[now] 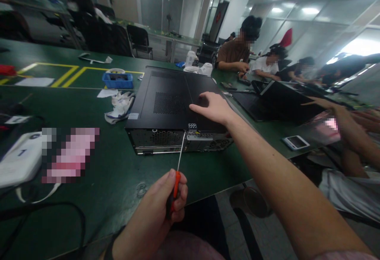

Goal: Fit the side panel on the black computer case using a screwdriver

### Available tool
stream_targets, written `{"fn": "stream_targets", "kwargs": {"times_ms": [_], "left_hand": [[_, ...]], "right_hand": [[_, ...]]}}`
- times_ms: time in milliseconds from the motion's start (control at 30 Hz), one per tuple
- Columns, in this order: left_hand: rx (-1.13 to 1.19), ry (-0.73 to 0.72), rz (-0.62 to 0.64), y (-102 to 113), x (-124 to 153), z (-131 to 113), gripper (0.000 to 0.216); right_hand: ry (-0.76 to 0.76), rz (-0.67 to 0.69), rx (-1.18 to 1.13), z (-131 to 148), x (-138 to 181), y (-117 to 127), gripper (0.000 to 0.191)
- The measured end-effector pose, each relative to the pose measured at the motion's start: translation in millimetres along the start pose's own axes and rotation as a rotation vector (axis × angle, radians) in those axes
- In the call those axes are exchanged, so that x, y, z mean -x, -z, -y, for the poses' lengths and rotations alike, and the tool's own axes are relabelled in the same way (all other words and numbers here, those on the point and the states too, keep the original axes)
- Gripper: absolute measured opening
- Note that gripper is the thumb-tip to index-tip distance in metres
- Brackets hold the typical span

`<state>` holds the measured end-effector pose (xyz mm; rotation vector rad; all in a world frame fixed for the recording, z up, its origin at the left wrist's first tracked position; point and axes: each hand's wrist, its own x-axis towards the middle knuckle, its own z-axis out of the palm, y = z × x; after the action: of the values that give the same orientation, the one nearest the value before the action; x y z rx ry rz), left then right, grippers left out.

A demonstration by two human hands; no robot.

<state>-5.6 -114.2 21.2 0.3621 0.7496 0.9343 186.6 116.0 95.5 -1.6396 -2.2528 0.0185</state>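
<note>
A black computer case (166, 82) lies on its side on the green table, its rear panel facing me. My left hand (166, 196) is wrapped round the orange handle of a screwdriver (176, 186). The thin metal shaft runs up and away to the case's rear edge, near its middle; whether the tip sits in a screw is too small to tell. My right hand (212, 107) rests over the right part of the case's top panel, fingers spread and holding nothing.
Left of the case lie white gloves (120, 105), a blue bin (118, 80), a white device marked 1 (22, 157) and cables. To the right are a phone (296, 142), dark panels (252, 103) and a neighbour's hand (323, 103). Other people (237, 50) sit further back.
</note>
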Motion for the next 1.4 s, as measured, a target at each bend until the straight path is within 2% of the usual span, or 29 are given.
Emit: {"fn": "stream_targets", "kwargs": {"times_ms": [600,767,967,1400], "left_hand": [[-0.042,-0.008,-0.018,-0.1,-3.6,0.8,0.036],[0.001,-0.014,-0.035,-1.7,-2.9,-1.5,0.030],[-0.034,0.004,0.024,-1.9,0.7,-1.7,0.033],[-0.004,0.027,-0.012,-1.0,0.0,-1.2,0.032]], "right_hand": [[0.002,-0.004,0.001,0.2,-0.1,-0.6,0.079],[0.010,-0.008,0.004,-1.1,-0.3,-1.1,0.079],[-0.004,-0.004,0.005,-0.3,0.3,0.1,0.078],[-0.012,-0.001,0.005,1.6,0.2,0.6,0.078]]}}
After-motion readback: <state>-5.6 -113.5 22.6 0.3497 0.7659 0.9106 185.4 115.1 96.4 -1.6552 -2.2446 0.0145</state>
